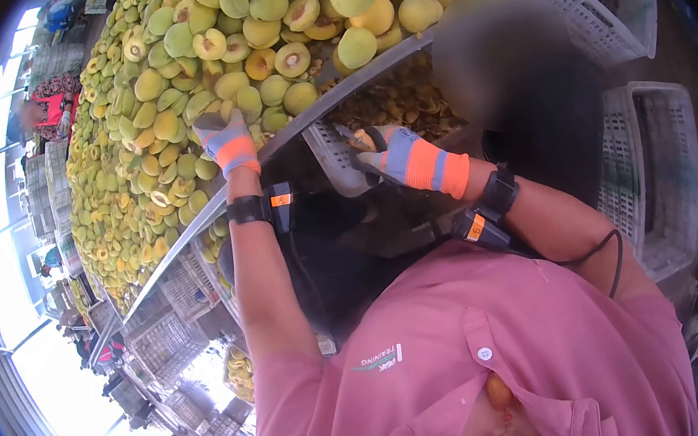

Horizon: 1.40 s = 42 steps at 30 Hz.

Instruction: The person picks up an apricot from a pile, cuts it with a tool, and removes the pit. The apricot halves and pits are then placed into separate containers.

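Observation:
Yellow-green peaches (262, 32), many cut into halves with brown pit hollows showing, lie heaped on a metal-edged table. My left hand (229, 142), in a grey and orange glove, reaches over the rim into the heap. Its fingers are apart, with the tips right at the fruit. My right hand (413, 159), gloved the same way, is closed around a small tan-and-brown object (364, 139); its kind I cannot tell. This hand is above a white plastic crate (334, 159), beside brown pits and scraps (404, 100) under the table's edge.
The table's metal rim (327, 104) runs diagonally between me and the fruit. A person in dark clothing (558, 125) is close on the right, near white crates (662, 174). More stacked crates (165, 342) stand at left. Another person (53, 110) is beyond the heap.

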Available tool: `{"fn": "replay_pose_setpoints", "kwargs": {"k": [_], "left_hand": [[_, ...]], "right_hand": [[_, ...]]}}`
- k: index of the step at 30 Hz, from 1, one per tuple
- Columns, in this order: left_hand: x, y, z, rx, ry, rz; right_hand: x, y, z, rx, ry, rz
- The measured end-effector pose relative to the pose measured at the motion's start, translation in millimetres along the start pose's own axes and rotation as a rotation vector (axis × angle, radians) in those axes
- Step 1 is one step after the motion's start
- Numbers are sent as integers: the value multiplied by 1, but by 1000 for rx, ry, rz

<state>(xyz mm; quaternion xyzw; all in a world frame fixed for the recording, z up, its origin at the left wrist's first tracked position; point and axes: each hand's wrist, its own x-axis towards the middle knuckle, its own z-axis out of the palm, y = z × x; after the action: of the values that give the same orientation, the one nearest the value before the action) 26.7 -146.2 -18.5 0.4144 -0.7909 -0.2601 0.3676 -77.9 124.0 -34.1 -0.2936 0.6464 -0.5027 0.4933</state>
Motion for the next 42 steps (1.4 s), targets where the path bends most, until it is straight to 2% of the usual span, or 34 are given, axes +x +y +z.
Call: {"fn": "replay_pose_setpoints", "kwargs": {"k": [1,4,6,9,12,13,14,18,20,22,23,24,27,28,31,32,34,36,37,39,42], "left_hand": [[-3,4,-1,-116,27,69],[-32,52,-20,-513,-23,-298],[-55,89,-32,-696,-180,-285],[-79,96,-36,-750,-393,-275],[-102,107,-27,-835,-440,-365],[-105,104,-24,-527,-471,0],[-108,102,-21,-223,-382,343],[-111,103,-14,37,-314,595],[-114,112,-13,-365,-396,170],[-122,118,-7,-574,-426,-39],[-125,117,-1,-590,-422,-28],[-127,116,2,-604,-423,-69],[-134,110,6,-639,-429,-304],[-138,108,11,-482,-360,-259],[-143,101,22,-748,-277,-460],[-138,98,20,-937,-288,-496],[-130,101,8,-527,-317,-260],[-129,101,4,-465,-291,-185],[-129,102,2,-434,-276,-149],[-130,105,-1,2,-321,237],[-136,113,8,-780,-281,-294]], "right_hand": [[-1,-3,-1,-42,35,-51],[-3,-9,-6,-17,102,-187],[-1,-14,-5,21,101,-259],[-1,-23,-2,-14,75,-329],[-11,-40,-7,-114,47,-337],[-13,-43,-8,-123,44,-312],[-14,-43,-9,-132,44,-285],[-7,-36,-14,-59,135,-272],[3,-31,-19,6,225,-289],[7,-30,-21,10,219,-348],[8,-33,-22,12,218,-379],[4,-33,-21,51,126,-362],[9,-29,-18,-325,196,-371],[5,-31,-16,-477,268,-424],[-3,-33,-11,-582,187,-415],[-7,-26,-7,-551,244,-568],[-5,-25,-12,-451,224,-437],[-8,-26,-19,-344,171,-272],[-10,-28,-18,-294,135,-267],[-13,-30,-16,-196,66,-253],[-7,-23,-11,-265,66,-194]]}}
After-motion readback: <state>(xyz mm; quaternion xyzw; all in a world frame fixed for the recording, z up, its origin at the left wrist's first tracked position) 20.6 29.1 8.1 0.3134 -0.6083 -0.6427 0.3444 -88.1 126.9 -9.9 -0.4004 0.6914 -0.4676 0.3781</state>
